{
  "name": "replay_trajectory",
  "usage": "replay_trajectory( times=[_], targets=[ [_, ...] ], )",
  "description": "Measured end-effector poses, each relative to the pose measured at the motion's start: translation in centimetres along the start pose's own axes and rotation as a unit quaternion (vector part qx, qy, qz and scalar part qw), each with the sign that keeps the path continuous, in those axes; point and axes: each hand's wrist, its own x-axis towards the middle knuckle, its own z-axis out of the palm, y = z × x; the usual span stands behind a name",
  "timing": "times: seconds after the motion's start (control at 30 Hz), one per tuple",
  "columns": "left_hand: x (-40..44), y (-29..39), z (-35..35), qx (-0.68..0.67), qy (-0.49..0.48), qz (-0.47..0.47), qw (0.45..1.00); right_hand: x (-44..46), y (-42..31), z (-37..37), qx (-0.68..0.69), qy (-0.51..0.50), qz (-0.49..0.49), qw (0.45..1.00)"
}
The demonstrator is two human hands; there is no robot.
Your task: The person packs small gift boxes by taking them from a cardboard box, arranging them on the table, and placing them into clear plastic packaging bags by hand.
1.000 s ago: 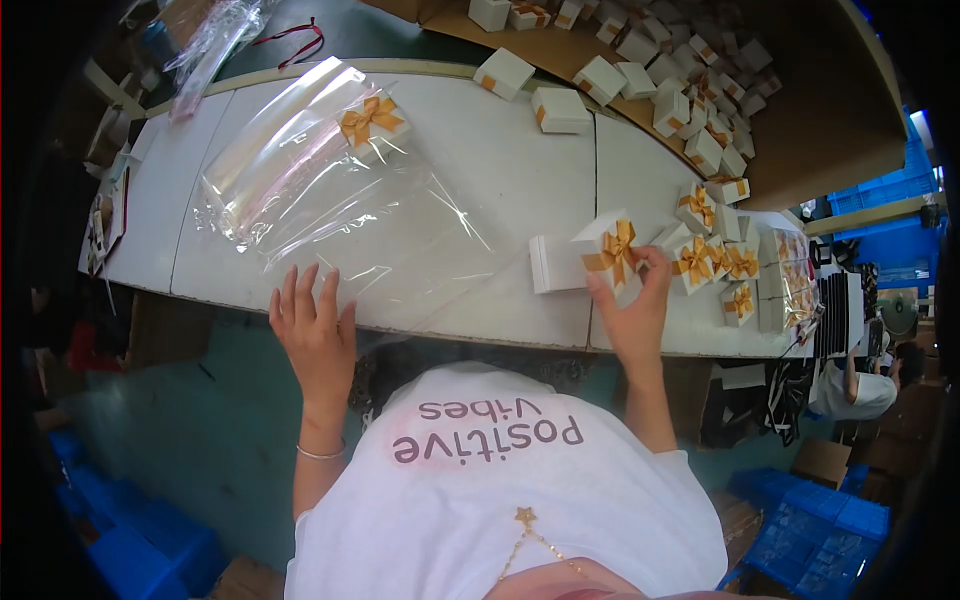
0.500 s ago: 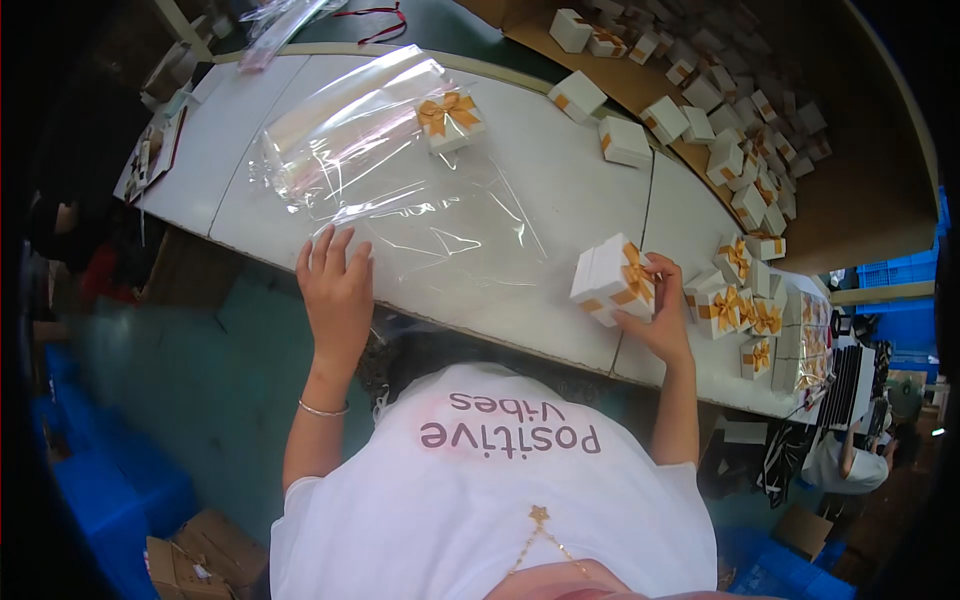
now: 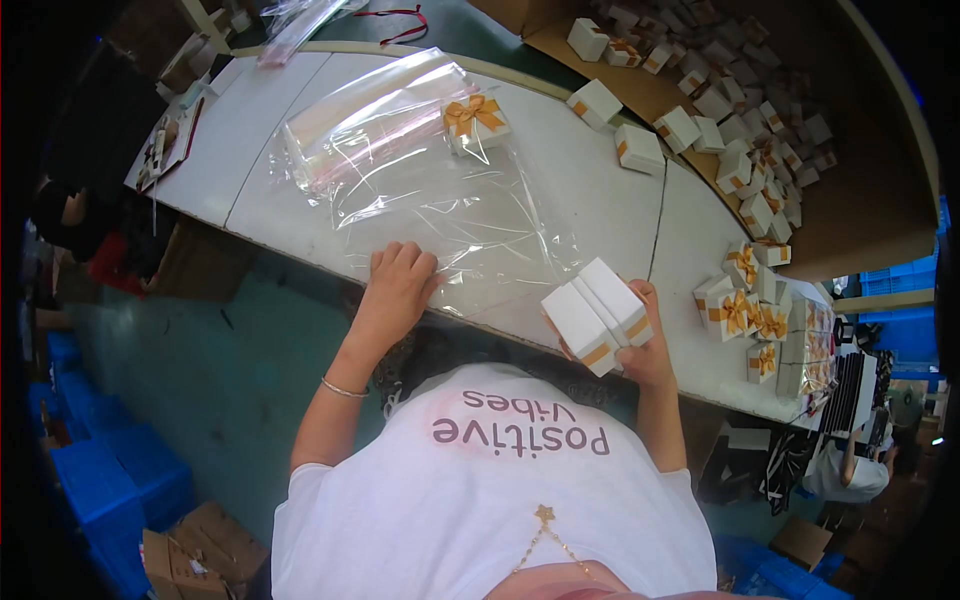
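My right hand [image 3: 648, 340] grips a white gift box [image 3: 592, 312] with a gold band, tilted above the table's front edge; its bow is out of view. My left hand [image 3: 400, 292] is closed, with curled fingers at the near edge of a clear plastic bag [image 3: 450, 225] lying on the table. The bag belongs to a flat, shiny stack of clear bags [image 3: 370, 130]. On the far right corner of that stack sits another white gift box [image 3: 476, 122] with a gold bow.
Several bowed gift boxes [image 3: 735, 312] stand at the right of the white table [image 3: 290, 225]. A large cardboard carton [image 3: 860, 190] behind holds many more white boxes. Two white boxes [image 3: 638, 148] lie near its opening. A clipboard [image 3: 172, 145] lies at the left; a person [image 3: 850, 470] is at far right.
My right hand has turned the gift box so its bow faces away and brought it nearer me. My left hand has moved right along the bag's near edge, its fingers now curled.
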Motion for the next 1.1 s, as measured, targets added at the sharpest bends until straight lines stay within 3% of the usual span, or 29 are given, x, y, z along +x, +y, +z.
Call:
replay_trajectory(
  times=[0.2,0.27,0.37,0.43,0.47,0.53,0.57,0.67,0.7,0.8,0.83,0.87,0.93,1.0,1.07,1.1],
  targets=[
    [1.0,0.3,-1.5,-0.043,0.014,0.004,0.999,0.6,0.1,2.5,0.006,-0.035,0.034,0.999],
    [1.5,1.4,-3.4,-0.08,0.066,-0.006,0.995,1.9,-0.1,5.6,-0.053,-0.084,0.032,0.995],
    [2.4,3.4,-5.9,-0.069,0.15,-0.006,0.986,3.6,0.0,10.1,-0.133,-0.078,0.078,0.985],
    [3.1,4.4,-7.2,-0.037,0.183,0.009,0.982,5.8,0.5,11.6,-0.414,0.006,-0.082,0.907],
    [3.4,4.9,-7.5,-0.011,0.216,0.02,0.976,7.0,0.8,11.9,-0.41,0.009,-0.088,0.908],
    [3.9,5.5,-7.6,0.011,0.237,0.039,0.971,9.3,1.9,12.3,-0.453,0.129,-0.161,0.867],
    [4.0,5.7,-7.4,0.005,0.233,0.033,0.972,10.3,2.1,12.8,-0.4,0.134,-0.132,0.897],
    [4.0,6.1,-6.5,0.009,0.231,0.047,0.972,13.8,5.6,14.1,-0.366,0.158,-0.167,0.902],
    [3.9,6.2,-6.3,-0.004,0.235,0.055,0.971,14.9,6.2,14.6,-0.412,0.171,-0.2,0.872],
    [3.5,5.9,-5.7,-0.012,0.233,0.073,0.97,18.3,6.5,16.1,-0.405,0.178,-0.229,0.867],
    [3.4,5.9,-5.6,-0.018,0.234,0.069,0.97,20.2,8.1,16.1,-0.462,0.218,-0.269,0.817],
    [3.3,5.8,-5.5,-0.024,0.234,0.064,0.97,21.8,9.5,16.1,-0.458,0.223,-0.273,0.816],
    [3.2,5.5,-5.1,-0.022,0.232,0.074,0.97,23.9,11.4,16.2,-0.56,0.275,-0.173,0.762],
    [3.1,5.2,-5.1,-0.022,0.235,0.067,0.969,23.5,9.9,16.4,-0.542,0.278,-0.173,0.774],
    [2.9,4.8,-5.1,-0.026,0.233,0.067,0.97,20.8,7.0,16.5,-0.552,0.211,-0.155,0.792],
    [2.7,4.7,-5.1,-0.03,0.231,0.06,0.971,19.8,7.7,16.5,-0.574,0.229,-0.172,0.767]
  ],
)
